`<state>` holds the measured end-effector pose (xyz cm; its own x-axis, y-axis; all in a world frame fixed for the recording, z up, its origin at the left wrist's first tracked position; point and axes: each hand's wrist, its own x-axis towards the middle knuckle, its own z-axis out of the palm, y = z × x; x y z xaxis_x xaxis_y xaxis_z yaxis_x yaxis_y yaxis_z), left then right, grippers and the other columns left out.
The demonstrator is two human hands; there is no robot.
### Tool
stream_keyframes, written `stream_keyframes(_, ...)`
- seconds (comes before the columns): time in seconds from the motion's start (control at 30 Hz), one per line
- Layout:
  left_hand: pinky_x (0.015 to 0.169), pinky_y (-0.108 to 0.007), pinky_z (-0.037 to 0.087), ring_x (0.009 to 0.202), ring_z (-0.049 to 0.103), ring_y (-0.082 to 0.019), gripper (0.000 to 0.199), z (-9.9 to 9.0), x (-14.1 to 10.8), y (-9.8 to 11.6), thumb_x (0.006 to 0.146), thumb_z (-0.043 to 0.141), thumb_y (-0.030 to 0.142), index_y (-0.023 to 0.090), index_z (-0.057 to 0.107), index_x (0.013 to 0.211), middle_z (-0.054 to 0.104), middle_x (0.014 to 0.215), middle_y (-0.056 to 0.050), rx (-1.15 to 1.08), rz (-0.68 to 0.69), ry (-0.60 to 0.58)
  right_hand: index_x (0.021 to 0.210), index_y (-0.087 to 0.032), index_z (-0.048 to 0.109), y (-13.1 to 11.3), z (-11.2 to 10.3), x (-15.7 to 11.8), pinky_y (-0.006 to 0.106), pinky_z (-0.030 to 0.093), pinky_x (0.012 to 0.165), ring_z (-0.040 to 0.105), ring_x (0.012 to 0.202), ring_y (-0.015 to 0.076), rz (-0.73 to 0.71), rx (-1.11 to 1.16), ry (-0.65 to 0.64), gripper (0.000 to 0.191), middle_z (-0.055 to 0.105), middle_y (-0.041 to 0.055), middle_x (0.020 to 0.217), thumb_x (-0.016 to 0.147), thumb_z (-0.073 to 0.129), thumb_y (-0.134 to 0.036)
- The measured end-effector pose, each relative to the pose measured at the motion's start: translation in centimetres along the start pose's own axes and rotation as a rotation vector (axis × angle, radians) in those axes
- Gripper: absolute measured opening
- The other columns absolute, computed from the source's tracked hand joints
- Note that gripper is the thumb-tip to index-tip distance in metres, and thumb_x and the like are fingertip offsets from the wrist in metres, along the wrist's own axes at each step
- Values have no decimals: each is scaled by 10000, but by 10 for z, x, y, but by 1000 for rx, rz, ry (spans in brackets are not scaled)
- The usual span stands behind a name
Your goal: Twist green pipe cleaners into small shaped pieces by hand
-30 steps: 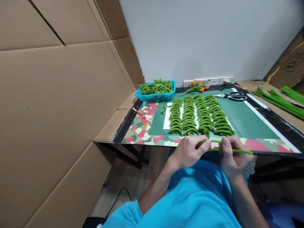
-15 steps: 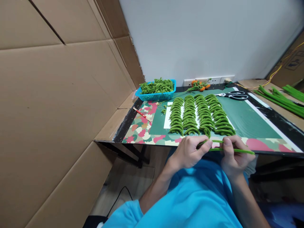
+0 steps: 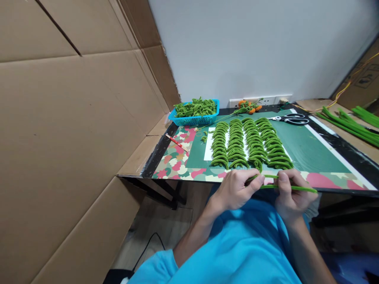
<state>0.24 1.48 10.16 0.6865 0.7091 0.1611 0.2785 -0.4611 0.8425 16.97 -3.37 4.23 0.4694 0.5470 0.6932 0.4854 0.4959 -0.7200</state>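
Green and fuzzy, the strip (image 3: pixel 304 189) went between your two hands, low in the frame and right of the middle. Hardly anything had just changed: your hands kept the same pinch as half a second before, so the work seemed to be holding still. Your left hand (image 3: pixel 235 188) was closed, thumb and first finger tight on the strip. Your right hand (image 3: pixel 293 195) was closed on it too, thumb pressed down, with an end poking out to the right. Two green lines showed between your hands, but I could not tell if that was one folded strip or two. Since one second before, the view had slid a tiny bit, so things on the table (image 3: pixel 343 146) sat a little more to the right. The four rows of curved green pieces (image 3: pixel 254 144), right of the middle, looked the same. Above their left side was the blue basket (image 3: pixel 194 120); the scissors (image 3: pixel 286 118) lay near their top right.
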Motion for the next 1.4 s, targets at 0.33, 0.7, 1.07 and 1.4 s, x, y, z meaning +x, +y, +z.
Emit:
stream_keyframes(0.33, 716, -255, 372, 751, 536, -134, 439, 0, 0, 0, 1098, 448, 516, 198, 623, 851, 578, 781, 16, 16, -6, 0, 761, -220, 632, 0, -1, -1, 253, 375, 482, 489, 479, 106, 5, -11, 5, 302, 557, -61, 586, 1034, 619, -347)
stream_keyframes(0.7, 715, -259, 378, 758, 547, -141, 460, 0, -1, 0, 1098, 435, 534, 198, 633, 855, 607, 794, 4, 42, -8, -3, 759, -219, 631, -2, -1, 1, 253, 375, 482, 487, 477, 106, -15, -22, 16, 299, 554, -61, 580, 1031, 620, -342)
stream_keyframes(1.07, 743, -260, 405, 787, 601, -149, 432, 3, -1, -3, 1093, 458, 512, 195, 663, 884, 656, 829, -8, 36, 8, 17, 743, -218, 642, 2, 1, -2, 278, 381, 522, 491, 501, 122, -24, -53, 59, 346, 561, -45, 578, 1029, 615, -411)
stream_keyframes(1.4, 743, -276, 426, 811, 628, -168, 442, 6, -3, -5, 1097, 452, 518, 196, 705, 930, 711, 870, -30, 67, 5, 19, 754, -217, 654, 3, 1, -6, 282, 373, 519, 483, 489, 121, -49, -59, 82, 323, 567, -42, 588, 1024, 625, -393)
